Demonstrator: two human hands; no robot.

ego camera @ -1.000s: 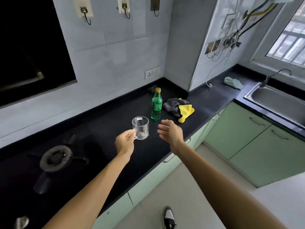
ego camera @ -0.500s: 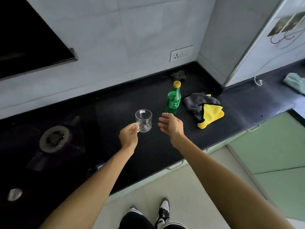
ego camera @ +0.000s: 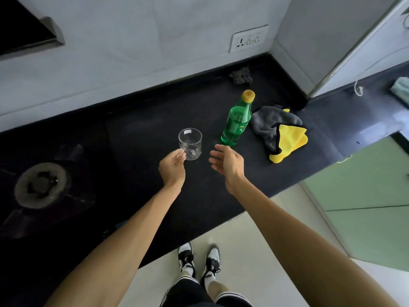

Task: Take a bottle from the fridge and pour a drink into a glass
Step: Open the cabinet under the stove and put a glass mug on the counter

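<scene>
Bottle (ego camera: 236, 122) stands upright on the black counter (ego camera: 143, 129) — green, long axis vertical, yellow cap up. Left of it I see the left hand (ego camera: 172, 167) pinching the handle of the glass (ego camera: 190, 144), mouth up. The right hand (ego camera: 228, 161) is spread, fingers loose, holding nothing — just before the bottle's base. A grey-yellow cloth (ego camera: 281, 131) lies right of the bottle.

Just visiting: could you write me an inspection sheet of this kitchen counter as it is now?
Surface: black counter, burner at its left.
Job's things: green bottle upright, capped; glass empty.
Clutter: grey-yellow cloth right of the bottle; dark scrubber by the wall.
Hands: left hand pinches the glass's handle; right hand open, close to the bottle.
Cables: white cord on the far right counter.
Surroundings: wall socket, green cabinets.
</scene>
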